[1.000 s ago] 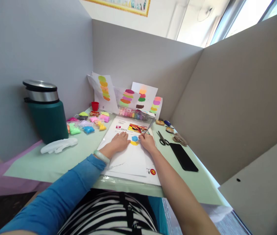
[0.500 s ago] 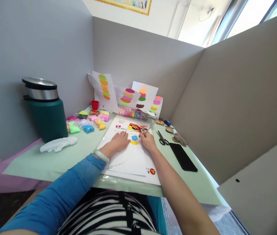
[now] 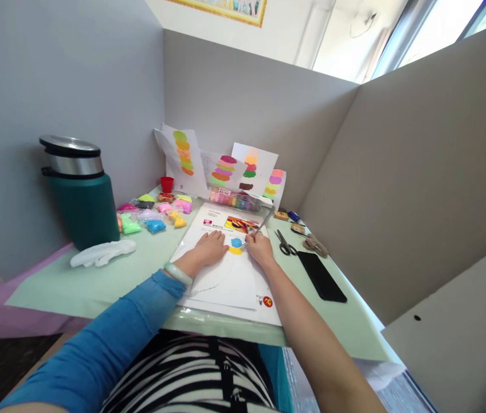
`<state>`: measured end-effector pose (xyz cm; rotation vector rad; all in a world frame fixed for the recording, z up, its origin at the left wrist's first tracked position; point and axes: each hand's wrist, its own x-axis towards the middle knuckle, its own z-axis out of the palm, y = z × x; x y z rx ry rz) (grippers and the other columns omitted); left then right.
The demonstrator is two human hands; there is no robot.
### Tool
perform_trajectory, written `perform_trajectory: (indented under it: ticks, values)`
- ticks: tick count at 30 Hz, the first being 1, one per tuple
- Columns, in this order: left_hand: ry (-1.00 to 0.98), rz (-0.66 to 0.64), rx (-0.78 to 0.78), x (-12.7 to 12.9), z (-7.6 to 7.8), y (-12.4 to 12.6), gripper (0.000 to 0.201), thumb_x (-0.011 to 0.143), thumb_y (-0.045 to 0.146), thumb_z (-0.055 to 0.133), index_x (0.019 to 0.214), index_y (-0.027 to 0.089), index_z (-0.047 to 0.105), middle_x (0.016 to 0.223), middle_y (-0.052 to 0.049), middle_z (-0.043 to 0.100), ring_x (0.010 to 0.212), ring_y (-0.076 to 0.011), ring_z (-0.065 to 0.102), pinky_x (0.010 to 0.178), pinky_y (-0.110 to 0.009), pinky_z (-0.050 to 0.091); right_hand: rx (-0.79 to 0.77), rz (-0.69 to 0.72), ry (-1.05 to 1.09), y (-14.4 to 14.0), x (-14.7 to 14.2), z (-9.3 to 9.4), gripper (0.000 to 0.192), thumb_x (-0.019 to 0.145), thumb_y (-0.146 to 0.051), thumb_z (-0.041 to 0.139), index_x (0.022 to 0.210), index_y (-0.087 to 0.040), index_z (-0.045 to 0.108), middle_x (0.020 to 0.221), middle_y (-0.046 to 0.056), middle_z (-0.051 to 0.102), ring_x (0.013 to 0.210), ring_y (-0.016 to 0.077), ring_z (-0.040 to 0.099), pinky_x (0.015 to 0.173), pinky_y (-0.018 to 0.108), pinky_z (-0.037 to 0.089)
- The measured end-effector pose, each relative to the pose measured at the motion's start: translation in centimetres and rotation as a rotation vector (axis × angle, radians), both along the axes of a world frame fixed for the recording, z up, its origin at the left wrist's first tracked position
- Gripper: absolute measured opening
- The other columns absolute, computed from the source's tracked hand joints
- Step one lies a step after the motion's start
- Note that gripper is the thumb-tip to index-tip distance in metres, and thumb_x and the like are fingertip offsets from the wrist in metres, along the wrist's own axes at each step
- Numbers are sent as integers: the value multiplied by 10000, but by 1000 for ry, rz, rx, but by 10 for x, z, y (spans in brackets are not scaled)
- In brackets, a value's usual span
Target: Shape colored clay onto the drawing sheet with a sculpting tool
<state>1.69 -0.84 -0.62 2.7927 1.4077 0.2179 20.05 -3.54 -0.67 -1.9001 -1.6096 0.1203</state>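
A: On the white sheet of paper [image 3: 230, 278] in the middle of the pale green desk mat [image 3: 97, 281], what is each hand doing?

B: The left hand [image 3: 211, 248] lies flat, fingers spread, pinning the paper and holding nothing. The right hand [image 3: 259, 248] is closed around a thin metal fork-like tool [image 3: 257, 230], whose tip touches the small patch of blue and yellow clay [image 3: 236, 246] pressed onto the sheet between the two hands.

A: So which step would you call this?

B: I judge it to be spreading or texturing the clay on the paper, with only that one patch laid so far. The next stroke would call for light, even pressure from the tool while the left palm keeps the sheet from sliding.

A: And what lies around?

B: Small bags of coloured clay [image 3: 152, 215] sit to the left, near a dark green flask with a steel lid [image 3: 79, 195]. Finished sheets with stacked colour blobs [image 3: 226, 169] lean against the back partition. Black-handled scissors [image 3: 285, 243] and a flat black phone [image 3: 321, 276] lie to the right, well apart from the clay.
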Motion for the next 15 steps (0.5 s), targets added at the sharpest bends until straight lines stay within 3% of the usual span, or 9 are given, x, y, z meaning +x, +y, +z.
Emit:
perform_trajectory:
  ticks: [5, 15]
  values:
    - [-2, 2, 0, 0, 2, -2, 466, 923, 376, 269, 1296, 121, 384, 1405, -150, 352, 1316, -234, 268, 1050, -413, 228, 19, 135, 43, 0, -9, -2, 241, 825, -311, 430, 791, -190, 635, 805, 26, 668, 807, 149, 594, 723, 213, 388]
    - [2, 1, -6, 1, 1, 0, 464, 920, 380, 275, 1298, 132, 380, 1403, -147, 354, 1320, -232, 259, 1051, -419, 224, -29, -5, -57, 1, -4, 0, 276, 849, -342, 408, 878, -187, 634, 858, 70, 668, 856, 185, 597, 750, 244, 391]
